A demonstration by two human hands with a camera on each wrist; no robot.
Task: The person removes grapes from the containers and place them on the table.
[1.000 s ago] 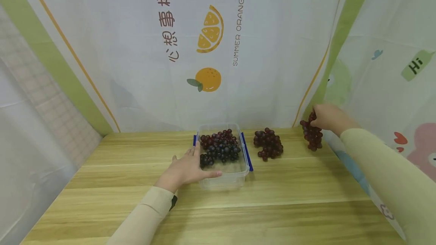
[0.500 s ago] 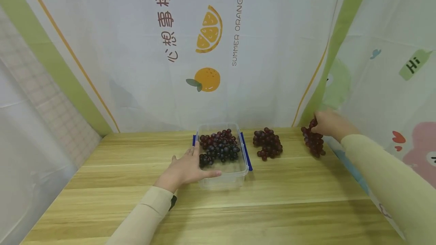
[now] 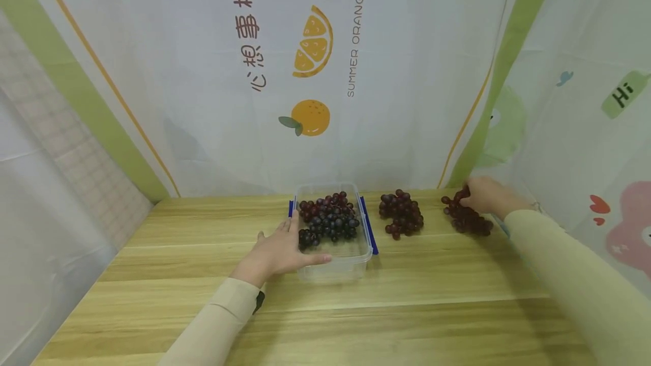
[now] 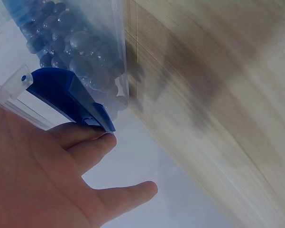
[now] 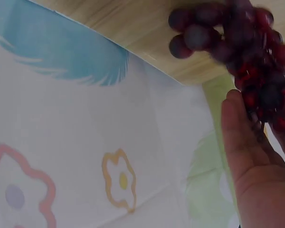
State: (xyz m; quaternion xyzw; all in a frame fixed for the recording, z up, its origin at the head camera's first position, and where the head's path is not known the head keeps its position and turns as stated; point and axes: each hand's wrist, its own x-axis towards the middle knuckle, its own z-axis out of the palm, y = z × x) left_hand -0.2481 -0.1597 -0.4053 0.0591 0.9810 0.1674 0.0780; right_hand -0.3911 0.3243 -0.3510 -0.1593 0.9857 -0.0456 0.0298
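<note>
A clear plastic food container (image 3: 338, 267) with blue side clips stands on the table, holding dark and reddish grapes (image 3: 333, 223). Along its left side lies my left hand (image 3: 278, 252), fingers spread and straight, the thumb over the near rim. The left wrist view shows those fingertips against a blue clip (image 4: 68, 97). At the far right, my right hand (image 3: 487, 195) pinches a bunch of red grapes (image 3: 469, 220) by its upper end, low over the table. The same bunch fills the upper corner of the right wrist view, gripped between fingers and thumb.
Another bunch of red grapes (image 3: 400, 214) lies on the wooden table (image 3: 396, 326) just right of the container. A printed curtain (image 3: 396, 146) closes off the table's back edge, and more cloth (image 3: 569, 146) hangs along the right.
My right hand has lowered the bunch, which hung upright earlier and now lies more slanted, its lower end further right. The left hand and the container stay where they were.
</note>
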